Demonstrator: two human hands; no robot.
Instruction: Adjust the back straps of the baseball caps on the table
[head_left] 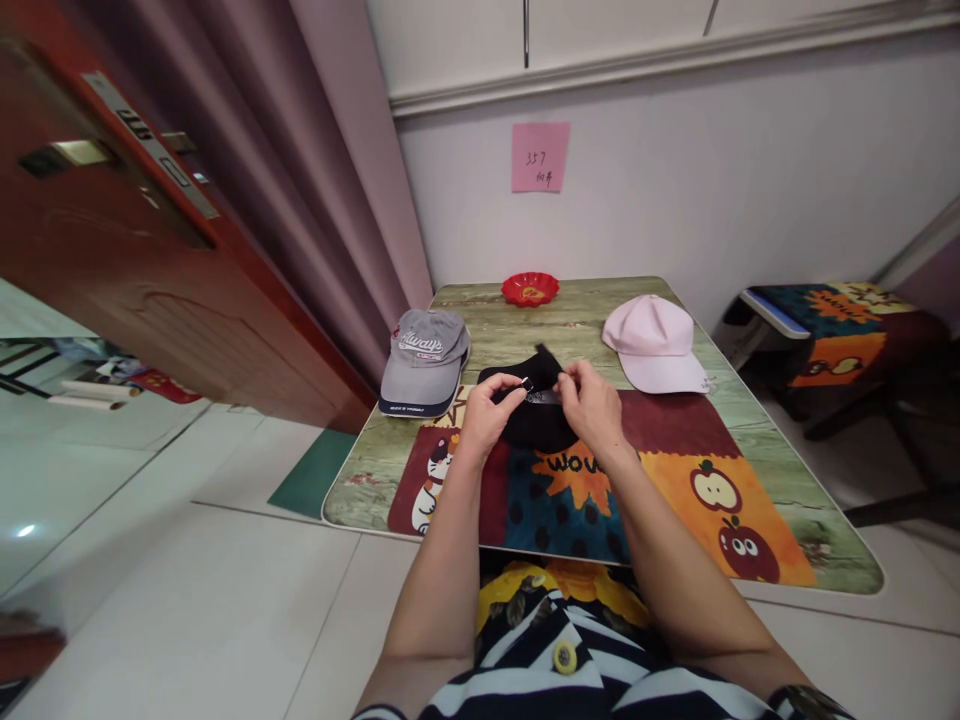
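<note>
A black cap (538, 432) rests on the colourful mat, with its back strap (541, 352) sticking up. My left hand (486, 412) pinches a small metal buckle (527, 384) at the cap's left side between thumb and fingers. On the other side my right hand (592, 405) is closed on the strap or edge of the same cap; the exact grip is partly hidden by the fingers. To the left lies a grey cap (424, 360) with white lettering. A pale pink cap (651, 343) sits to the right.
A red scalloped dish (530, 289) stands at the back of the wood-patterned table (360, 490). A pink paper note (540, 157) is on the wall behind. A door (180, 290) and curtain (330, 150) flank the left, a stool (847, 310) the right.
</note>
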